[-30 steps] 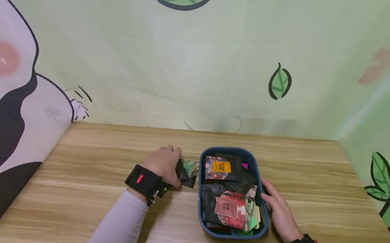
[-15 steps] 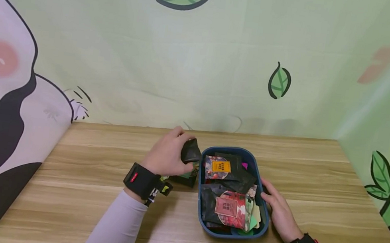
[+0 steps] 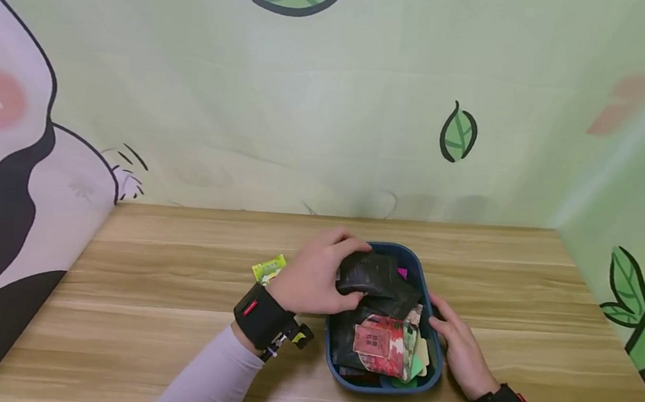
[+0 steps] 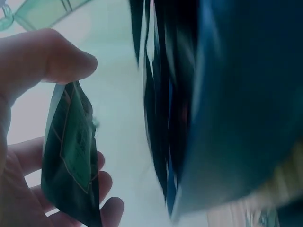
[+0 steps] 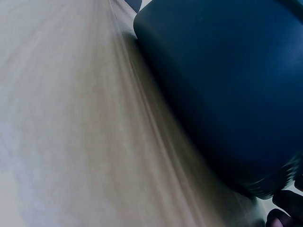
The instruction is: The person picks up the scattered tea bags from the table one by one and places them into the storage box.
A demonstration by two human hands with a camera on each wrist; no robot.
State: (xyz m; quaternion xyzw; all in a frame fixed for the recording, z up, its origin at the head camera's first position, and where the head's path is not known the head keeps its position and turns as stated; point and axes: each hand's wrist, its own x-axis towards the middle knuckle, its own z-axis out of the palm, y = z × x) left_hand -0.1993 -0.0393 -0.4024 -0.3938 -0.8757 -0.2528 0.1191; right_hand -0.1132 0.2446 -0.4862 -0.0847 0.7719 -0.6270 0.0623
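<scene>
My left hand (image 3: 319, 280) pinches a black sachet (image 3: 368, 274) between thumb and fingers, over the far left part of a blue bin (image 3: 332, 368). In the left wrist view, this sachet (image 4: 78, 146) shows a green label, and the thumb presses its top edge. Heaped inside the bin are several sachets, among them a black one with a red floral label (image 3: 380, 347). My right hand (image 3: 463, 353) rests against the bin's right side, fingers at the outer wall. The right wrist view shows mostly that dark blue wall (image 5: 222, 94).
A small yellow-green packet (image 3: 269, 268) lies on the wooden table (image 3: 169, 290), left of the bin and partly behind my left hand. Cream and green packets (image 3: 421, 358) stand along the bin's right inside. A printed cloth wall (image 3: 309, 107) rises behind the table.
My left hand has lifted a black sachet off the table and carried it right, over the bin. The yellow-green packet has come into view. My right hand stays put.
</scene>
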